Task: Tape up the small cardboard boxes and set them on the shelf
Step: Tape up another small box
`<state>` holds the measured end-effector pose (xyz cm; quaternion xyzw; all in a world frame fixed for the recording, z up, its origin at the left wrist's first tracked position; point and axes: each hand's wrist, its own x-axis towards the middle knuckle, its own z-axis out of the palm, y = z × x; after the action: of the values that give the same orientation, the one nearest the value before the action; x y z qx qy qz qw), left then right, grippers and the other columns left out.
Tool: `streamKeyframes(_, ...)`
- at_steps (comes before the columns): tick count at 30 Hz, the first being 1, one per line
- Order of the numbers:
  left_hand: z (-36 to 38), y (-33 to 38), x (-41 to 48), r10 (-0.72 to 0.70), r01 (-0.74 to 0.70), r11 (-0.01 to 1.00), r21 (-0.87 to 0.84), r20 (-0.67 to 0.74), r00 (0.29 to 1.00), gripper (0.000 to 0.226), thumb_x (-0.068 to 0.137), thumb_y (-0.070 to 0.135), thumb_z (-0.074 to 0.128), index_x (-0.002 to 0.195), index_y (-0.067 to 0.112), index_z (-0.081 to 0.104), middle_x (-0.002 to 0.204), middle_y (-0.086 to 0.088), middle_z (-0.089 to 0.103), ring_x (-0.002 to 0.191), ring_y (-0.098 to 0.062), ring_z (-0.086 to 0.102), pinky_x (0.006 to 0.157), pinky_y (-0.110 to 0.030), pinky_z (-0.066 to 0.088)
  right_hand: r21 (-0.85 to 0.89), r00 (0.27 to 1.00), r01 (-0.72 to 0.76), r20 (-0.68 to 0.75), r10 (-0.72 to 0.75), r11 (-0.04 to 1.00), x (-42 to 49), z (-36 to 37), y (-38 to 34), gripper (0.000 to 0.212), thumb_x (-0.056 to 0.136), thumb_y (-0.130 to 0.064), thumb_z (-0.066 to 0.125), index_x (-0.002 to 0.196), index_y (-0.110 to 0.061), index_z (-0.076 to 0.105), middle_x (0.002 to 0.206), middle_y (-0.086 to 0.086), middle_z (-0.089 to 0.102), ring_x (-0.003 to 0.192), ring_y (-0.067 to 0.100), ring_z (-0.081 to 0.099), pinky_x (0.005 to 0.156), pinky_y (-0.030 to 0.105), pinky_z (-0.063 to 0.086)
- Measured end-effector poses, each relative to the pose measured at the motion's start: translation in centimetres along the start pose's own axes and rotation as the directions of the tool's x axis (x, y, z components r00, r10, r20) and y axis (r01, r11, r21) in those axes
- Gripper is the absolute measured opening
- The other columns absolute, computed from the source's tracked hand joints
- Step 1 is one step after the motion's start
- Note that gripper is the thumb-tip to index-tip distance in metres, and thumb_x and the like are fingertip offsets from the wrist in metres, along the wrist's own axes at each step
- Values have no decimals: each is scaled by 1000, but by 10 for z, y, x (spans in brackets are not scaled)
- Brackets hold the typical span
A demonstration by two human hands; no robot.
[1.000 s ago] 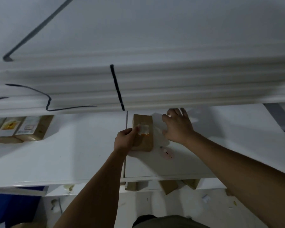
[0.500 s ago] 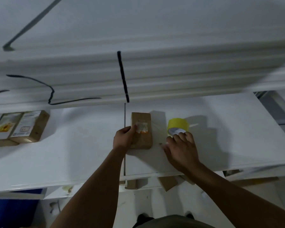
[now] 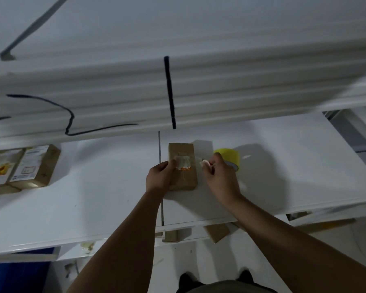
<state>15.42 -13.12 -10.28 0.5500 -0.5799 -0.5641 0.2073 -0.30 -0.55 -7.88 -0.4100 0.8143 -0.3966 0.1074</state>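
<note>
A small brown cardboard box with a white label lies flat on the white shelf. My left hand grips the box's left side, with the thumb on its top by the label. Just right of the box, my right hand pinches a small pink and white tool. I cannot make out what the tool is. A yellow tape roll stands on the shelf behind my right hand, partly hidden by it.
Labelled brown boxes sit in a row at the shelf's far left. A seam splits the shelf just left of the box. More cardboard pieces show on a lower level under the front edge. A white board overhangs the back.
My right hand came off the tape roll, reached down to the small tool lying on the shelf, and now holds it up beside the box. My left hand stayed on the box.
</note>
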Motion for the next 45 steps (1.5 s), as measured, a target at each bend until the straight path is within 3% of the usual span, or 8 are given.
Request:
streamKeyframes(9,-2,1,-3,11,-11,1000,-9,10,1000,27,76,85,64,74,61,76,81,17,81,88,-16,79,89,-46,66,-127,988,34,153,-14,991,1,8,6,26,96,-13,64,73,-8,52,60,9,53,59,34,55,54,36,37)
streamKeyframes(18,-13,5,-18,2,9,981,-192,57,998,25,91,60,76,86,37,85,88,8,83,81,-10,80,63,-20,61,-353,978,-68,162,133,933,-41,-9,25,31,99,-57,55,109,-27,58,93,4,73,94,37,70,72,39,49)
streamKeyframes(22,-21,1,-36,11,14,960,-280,86,996,33,94,54,73,102,24,85,98,0,84,88,-11,80,66,-19,60,-77,994,-90,61,94,993,-32,-17,-3,32,97,-44,69,121,-23,66,80,2,70,81,28,72,68,35,53)
streamKeyframes(25,-22,1,-55,74,-34,936,-350,102,992,38,93,59,68,114,30,82,109,-2,83,100,-17,79,73,-22,62,243,982,-149,150,115,959,-23,-16,-30,45,94,-42,74,134,-26,62,112,-6,68,104,10,66,85,37,58)
streamKeyframes(29,-18,8,-78,208,-157,901,-404,85,974,40,101,55,63,133,34,73,124,-2,79,113,-18,76,84,-30,63,384,989,-64,147,7,921,-17,-15,-54,40,98,-35,71,136,-27,64,120,-18,67,107,-6,64,82,11,51)
streamKeyframes(34,-9,24,-95,247,-215,854,-474,6,969,42,101,54,64,134,29,72,126,-5,78,117,-24,75,94,-42,64,507,997,22,-70,15,861,-21,-16,-53,12,92,-29,78,104,-26,77,95,-23,76,91,-3,72,72,10,54)
streamKeyframes(40,14,23,-101,266,-254,892,-375,-19,964,27,101,45,70,127,42,74,116,0,81,107,-25,77,88,-49,67,693,897,-443,341,282,569,-1,-37,-19,25,80,-18,89,103,-16,81,101,8,81,101,27,77,96,52,60)
streamKeyframes(45,38,29,-108,295,-281,900,-334,-9,955,35,99,52,69,133,46,68,122,4,78,113,-25,74,89,-50,67,765,908,-413,303,288,494,1,-60,0,41,66,-19,92,104,-8,82,102,13,81,101,28,78,90,37,62)
